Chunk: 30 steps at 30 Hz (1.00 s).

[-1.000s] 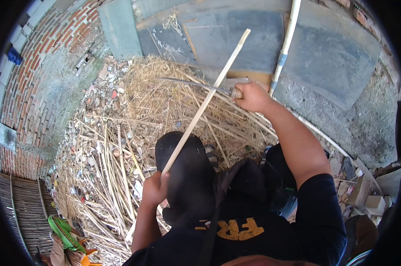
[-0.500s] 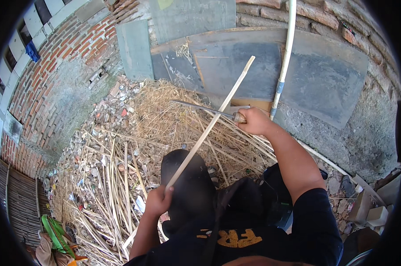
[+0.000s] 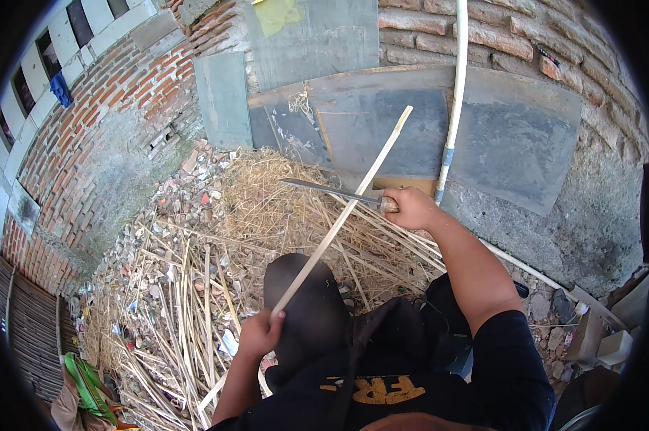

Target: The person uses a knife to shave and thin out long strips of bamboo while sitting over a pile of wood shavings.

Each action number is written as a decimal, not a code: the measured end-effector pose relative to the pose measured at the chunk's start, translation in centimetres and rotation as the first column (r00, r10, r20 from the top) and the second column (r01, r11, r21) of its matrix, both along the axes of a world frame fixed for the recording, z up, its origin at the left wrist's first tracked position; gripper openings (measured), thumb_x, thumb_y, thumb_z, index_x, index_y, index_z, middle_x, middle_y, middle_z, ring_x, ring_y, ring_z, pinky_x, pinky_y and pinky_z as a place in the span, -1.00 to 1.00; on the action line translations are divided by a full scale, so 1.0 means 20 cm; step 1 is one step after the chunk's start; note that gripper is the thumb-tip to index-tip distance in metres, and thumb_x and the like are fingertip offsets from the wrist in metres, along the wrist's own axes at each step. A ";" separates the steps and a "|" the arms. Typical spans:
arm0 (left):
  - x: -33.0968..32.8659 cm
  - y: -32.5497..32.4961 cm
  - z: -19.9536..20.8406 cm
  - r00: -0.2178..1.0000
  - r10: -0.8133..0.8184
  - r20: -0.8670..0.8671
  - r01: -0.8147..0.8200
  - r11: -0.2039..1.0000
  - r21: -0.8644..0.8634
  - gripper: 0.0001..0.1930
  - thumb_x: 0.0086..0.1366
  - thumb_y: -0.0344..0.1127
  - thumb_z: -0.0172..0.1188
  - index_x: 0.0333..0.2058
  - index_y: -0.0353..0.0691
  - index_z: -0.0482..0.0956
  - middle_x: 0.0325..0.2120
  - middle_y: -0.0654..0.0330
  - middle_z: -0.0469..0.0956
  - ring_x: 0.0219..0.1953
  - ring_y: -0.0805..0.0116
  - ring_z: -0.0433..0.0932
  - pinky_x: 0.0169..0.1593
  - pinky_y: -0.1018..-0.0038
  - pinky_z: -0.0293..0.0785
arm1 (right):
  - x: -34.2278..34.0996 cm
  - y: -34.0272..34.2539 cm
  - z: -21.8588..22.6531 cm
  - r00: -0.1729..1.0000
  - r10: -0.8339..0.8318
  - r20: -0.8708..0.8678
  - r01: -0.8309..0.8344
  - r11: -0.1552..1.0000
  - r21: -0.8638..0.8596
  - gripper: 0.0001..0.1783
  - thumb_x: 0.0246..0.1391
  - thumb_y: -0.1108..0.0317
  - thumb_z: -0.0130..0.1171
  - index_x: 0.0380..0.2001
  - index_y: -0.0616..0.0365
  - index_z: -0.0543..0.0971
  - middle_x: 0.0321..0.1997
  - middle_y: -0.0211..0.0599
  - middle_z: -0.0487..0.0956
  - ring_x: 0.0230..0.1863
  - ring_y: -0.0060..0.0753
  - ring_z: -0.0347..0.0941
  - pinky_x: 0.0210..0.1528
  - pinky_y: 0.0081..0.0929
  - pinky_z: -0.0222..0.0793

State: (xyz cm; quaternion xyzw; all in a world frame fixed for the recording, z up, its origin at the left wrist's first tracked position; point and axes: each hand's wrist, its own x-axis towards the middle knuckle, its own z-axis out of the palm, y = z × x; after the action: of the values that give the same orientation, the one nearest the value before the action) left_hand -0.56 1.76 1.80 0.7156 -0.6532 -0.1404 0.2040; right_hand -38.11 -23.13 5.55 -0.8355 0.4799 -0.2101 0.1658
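Observation:
My left hand [image 3: 260, 335] is closed around the lower part of a long pale bamboo strip [image 3: 317, 253]. The strip slants up and away to the right, passing over my dark-clad knee. In my right hand [image 3: 413, 208] is the wooden handle of a long-bladed knife [image 3: 332, 189]. Its blade points left and crosses the strip above the middle, seemingly against it. The strip's far end is free in front of a dark board.
Many pale strips [image 3: 184, 316] lie on rubble at the left. A heap of straw-like shavings [image 3: 267, 194] is ahead. Beyond stand a dark board [image 3: 518, 136], a white pipe [image 3: 459, 79] and a brick wall [image 3: 439, 25]. Green and brown cloth [image 3: 84, 388] lies at lower left.
The view has tilted slightly, so the background sits lower. Both hands keep their grips, and the blade stays across the strip with little visible shift.

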 end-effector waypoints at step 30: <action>0.10 0.05 -0.04 0.985 0.011 -0.172 0.019 0.984 0.177 -0.53 0.42 -0.02 0.11 -0.47 -0.37 0.49 -0.67 -0.07 0.48 -0.59 0.10 0.51 -0.43 0.22 0.39 | 0.08 0.05 0.09 0.950 -0.087 -0.301 0.089 0.996 -0.007 -0.70 -0.08 0.23 0.27 -0.25 0.05 0.52 -0.33 -0.08 0.65 -0.16 0.06 0.60 -0.17 0.01 0.52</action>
State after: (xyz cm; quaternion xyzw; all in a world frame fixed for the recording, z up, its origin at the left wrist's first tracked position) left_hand 1.40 2.79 0.95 0.7148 -0.6194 -0.2599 0.1947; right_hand -36.50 -22.12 7.31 -0.8350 0.5370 -0.0857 0.0841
